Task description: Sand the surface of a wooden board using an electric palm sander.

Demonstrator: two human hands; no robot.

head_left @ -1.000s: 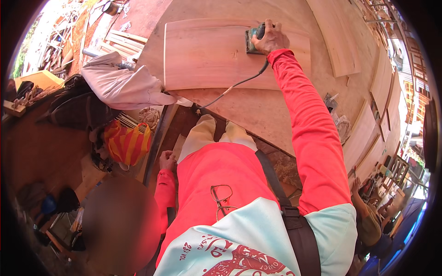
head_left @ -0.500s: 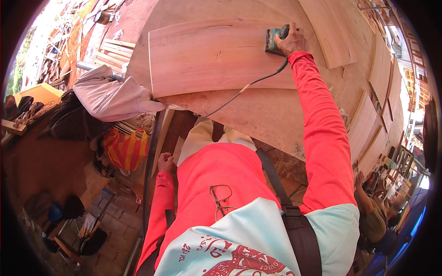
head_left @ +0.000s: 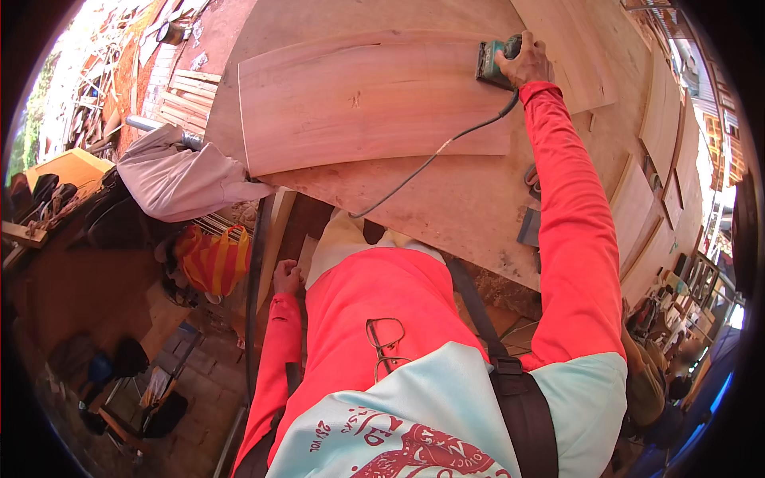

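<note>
Sander [head_left: 494, 65] at 1 o'clock on the board [head_left: 358, 111], likely rigid and fairly weighty, best held by its top, where right hand [head_left: 527, 60] fingers wrap it; left hand [head_left: 287, 276], 8 o'clock, finger state unclear.

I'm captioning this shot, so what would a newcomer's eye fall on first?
Probably the bright red and pale-blue long-sleeved shirt, filling the lower middle. Its outstretched right sleeve leads up to the right hand, gripping a green-and-black power sander near the upper right corner of a broad, pinkish wooden panel. Left of the left hand, a red-and-yellow striped bag stands out against dark surroundings.
</note>
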